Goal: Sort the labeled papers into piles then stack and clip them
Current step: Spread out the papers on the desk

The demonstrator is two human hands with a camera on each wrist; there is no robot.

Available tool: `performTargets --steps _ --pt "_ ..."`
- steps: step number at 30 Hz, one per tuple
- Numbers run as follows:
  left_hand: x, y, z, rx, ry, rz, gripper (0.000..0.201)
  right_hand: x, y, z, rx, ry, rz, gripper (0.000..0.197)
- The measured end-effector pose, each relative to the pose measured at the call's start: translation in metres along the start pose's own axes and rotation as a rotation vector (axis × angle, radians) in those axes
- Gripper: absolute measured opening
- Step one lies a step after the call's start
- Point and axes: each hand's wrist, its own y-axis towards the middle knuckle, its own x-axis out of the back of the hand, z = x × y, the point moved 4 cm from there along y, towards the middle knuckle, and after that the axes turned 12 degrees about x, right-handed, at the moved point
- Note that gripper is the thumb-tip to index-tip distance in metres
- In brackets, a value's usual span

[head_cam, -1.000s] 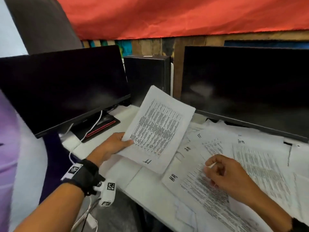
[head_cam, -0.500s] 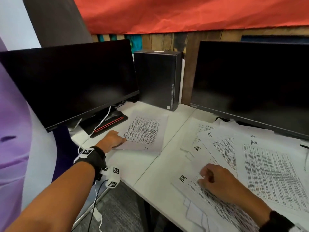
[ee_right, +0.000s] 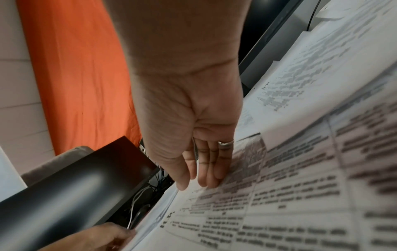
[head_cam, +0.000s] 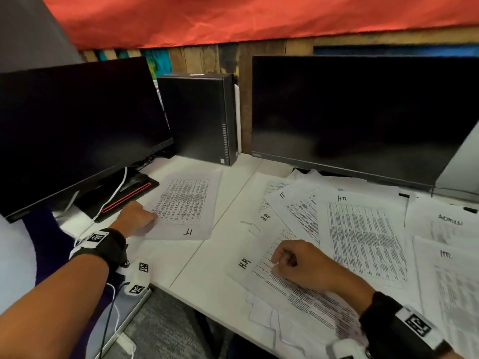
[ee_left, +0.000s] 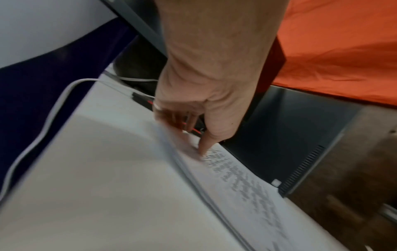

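White, grid-printed and hand-marked IT, the sheet [head_cam: 186,203] lay flat left of centre on the table [head_cam: 181,257], apart from the unsorted spread [head_cam: 363,229], likely starting its own pile. The left hand [head_cam: 134,216] pinched its left edge, thumb on top. The right hand [head_cam: 298,265] rested relaxed fingertips on an HR sheet [head_cam: 293,296], probably steadying it.

Matt paper sheets [head_cam: 363,242], wrinkled red cloth [head_cam: 259,16]

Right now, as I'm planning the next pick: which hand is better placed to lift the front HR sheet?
Likely right: the right hand rests on the front HR sheet. The left hand is across the desk, pinching the edge of the IT sheet.
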Motion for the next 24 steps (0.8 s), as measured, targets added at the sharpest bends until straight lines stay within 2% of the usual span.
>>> performTargets --steps 3,5,8,10,11,13,15,17,21,24 --pt "-0.004 -0.018 -0.017 0.009 0.277 -0.103 0.094 0.023 -0.017 0.001 0.035 -0.077 -0.076 0.006" --pt "-0.017 -0.038 -0.043 -0.035 0.345 -0.07 0.104 0.044 -0.031 -0.005 0.007 -0.165 -0.181 0.007" --pt "-0.056 -0.084 -0.095 -0.27 0.426 0.02 0.078 0.08 -0.057 -0.028 -0.214 -0.304 -0.36 0.017" --pt "-0.092 -0.133 -0.127 -0.472 0.394 0.118 0.063 0.1 -0.083 -0.044 -0.459 -0.399 -0.372 0.046" --pt "-0.11 -0.161 -0.14 -0.553 0.386 0.168 0.06 0.109 -0.099 -0.05 -0.547 -0.427 -0.376 0.059" --pt "-0.148 -0.214 -0.161 -0.659 0.407 0.261 0.064 0.126 -0.132 -0.058 -0.628 -0.425 -0.436 0.072" --pt "-0.184 -0.256 -0.172 -0.675 0.471 0.348 0.082 0.14 -0.169 -0.071 -0.667 -0.429 -0.519 0.079" --pt "-0.211 -0.279 -0.176 -0.617 0.502 0.379 0.093 0.15 -0.208 -0.086 -0.753 -0.478 -0.566 0.089" --pt "-0.245 -0.286 -0.179 -0.498 0.477 0.26 0.128 0.149 -0.265 -0.119 -0.922 -0.455 -0.531 0.107" --pt "-0.264 -0.289 -0.181 -0.498 0.443 0.26 0.139 0.137 -0.276 -0.131 -0.863 -0.4 -0.53 0.11"
